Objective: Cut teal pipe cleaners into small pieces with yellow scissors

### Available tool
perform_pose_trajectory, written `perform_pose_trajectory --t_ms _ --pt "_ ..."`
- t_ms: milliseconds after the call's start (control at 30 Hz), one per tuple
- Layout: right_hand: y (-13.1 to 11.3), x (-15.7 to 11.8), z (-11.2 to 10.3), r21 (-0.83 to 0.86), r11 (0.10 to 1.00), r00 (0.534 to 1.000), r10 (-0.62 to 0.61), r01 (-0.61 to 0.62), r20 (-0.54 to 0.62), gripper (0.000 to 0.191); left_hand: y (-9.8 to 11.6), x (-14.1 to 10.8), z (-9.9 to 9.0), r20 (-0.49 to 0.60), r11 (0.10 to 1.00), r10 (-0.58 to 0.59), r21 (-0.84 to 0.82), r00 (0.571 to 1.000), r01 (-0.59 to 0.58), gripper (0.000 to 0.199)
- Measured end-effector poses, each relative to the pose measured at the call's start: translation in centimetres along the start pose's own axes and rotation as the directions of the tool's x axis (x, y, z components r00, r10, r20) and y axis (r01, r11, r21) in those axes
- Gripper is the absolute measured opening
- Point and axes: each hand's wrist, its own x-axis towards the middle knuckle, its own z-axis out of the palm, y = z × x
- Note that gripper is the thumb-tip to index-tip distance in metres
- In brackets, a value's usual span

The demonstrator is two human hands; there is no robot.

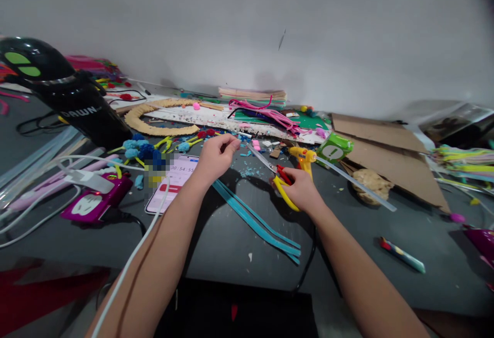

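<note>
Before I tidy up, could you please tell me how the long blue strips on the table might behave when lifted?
The blue strips look light, being thin and narrow. They would probably sag or bend, given their length and gentle curves. They may also separate, since a gap shows between them.

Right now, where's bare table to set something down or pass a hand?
Widest: between the right forearm, beige lump and slim tube. Narrower, likely enough for a hand: between the blue strips and scissors. Crowded: along the wall, and left around the bottle, phone and purple socket.
</note>
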Motion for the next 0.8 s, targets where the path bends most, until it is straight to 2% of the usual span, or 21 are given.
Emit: perform_pose_trajectory --t_ms 300,433,633,800 --pt "0.53 0.12 0.27 0.006 1.000 1.000 -0.012 0.011 0.023 0.024 -0.03 -0.08 -0.02 -0.005 1.000 0.014 0.006 1.000 -0.014 0.026" --pt "0.42 0.07 0.17 0.027 1.000 1.000 0.004 -0.004 -0.006 0.029 0.11 -0.06 -0.03 0.001 1.000 -0.002 -0.010 1.000 0.002 0.025" --pt "0.20 0.01 0.12 0.001 1.000 1.000 0.005 -0.005 0.014 0.031 0.12 -0.08 -0.02 -0.001 1.000 0.001 0.008 1.000 -0.001 0.025" --pt "0.56 0.07 0.24 -0.002 1.000 1.000 -0.016 0.016 0.021 0.024 0.17 -0.06 -0.05 -0.002 1.000 0.001 0.012 1.000 -0.001 0.024"
